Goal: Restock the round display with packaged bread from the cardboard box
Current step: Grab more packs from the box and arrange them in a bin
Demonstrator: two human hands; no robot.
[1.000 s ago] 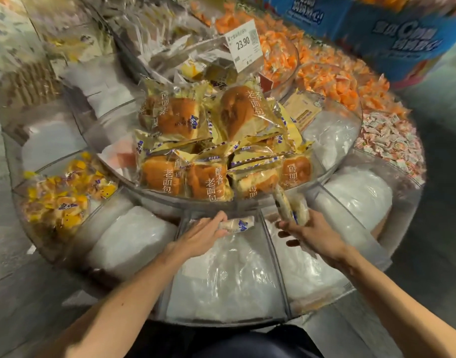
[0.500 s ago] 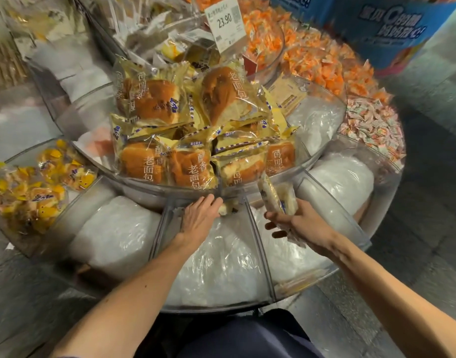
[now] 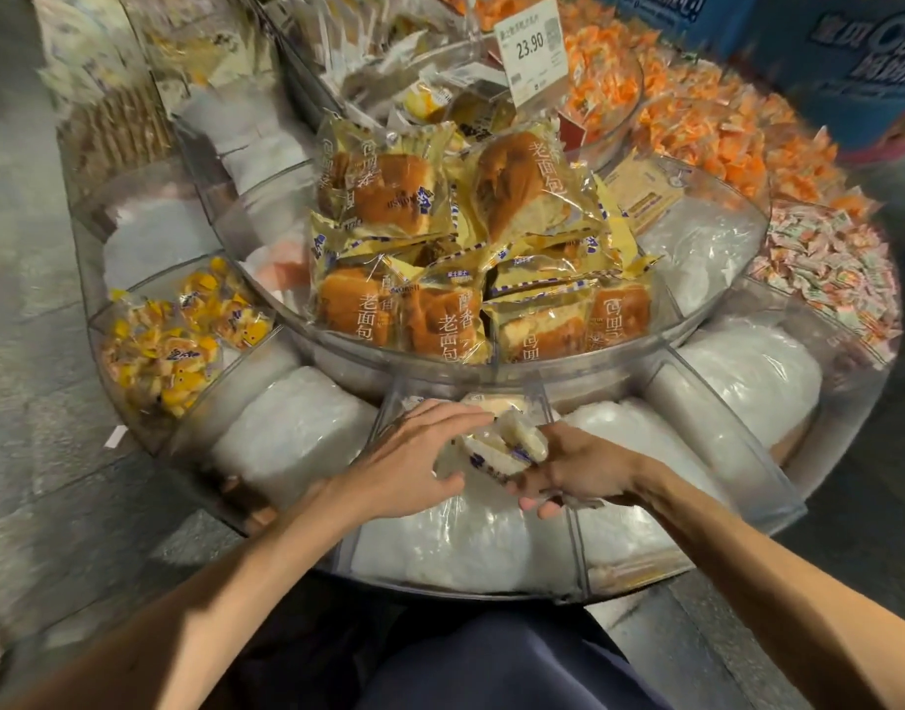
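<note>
where the two hands meet over the near compartment of the display (image 3: 768, 479), two small pale bread packs (image 3: 496, 448) sit between them, above the compartment. the right hand (image 3: 583, 468) grips the packs from their right side, with its fingers curled under them. the left hand (image 3: 414, 453) is open, its fingers nearly straight and laid against the left and far side of the packs, its thumb reaching in below.

under both hands, white padding (image 3: 466, 545) fills the compartment. just past the left fingertips, something pale lies at the back of that compartment; it looks like another pack, but it is partly hidden.

beyond the hands a clear upper tier (image 3: 491, 374) rises, and golden loaves (image 3: 389, 197) in yellow wrappers are piled in it, some flat and some propped up. further beyond the loaves stands a tag (image 3: 531, 48) reading 23.90.

to the left of the left hand is a compartment with more padding, and past it one with yellow snacks (image 3: 174, 340). to the right of the right hand are two more padded compartments. well off to the right are mixed sweets (image 3: 829, 269). orange sweets (image 3: 696, 130) lie far beyond and to the right, near a blue box (image 3: 860, 58). grey floor (image 3: 25, 351) shows off to the left.
</note>
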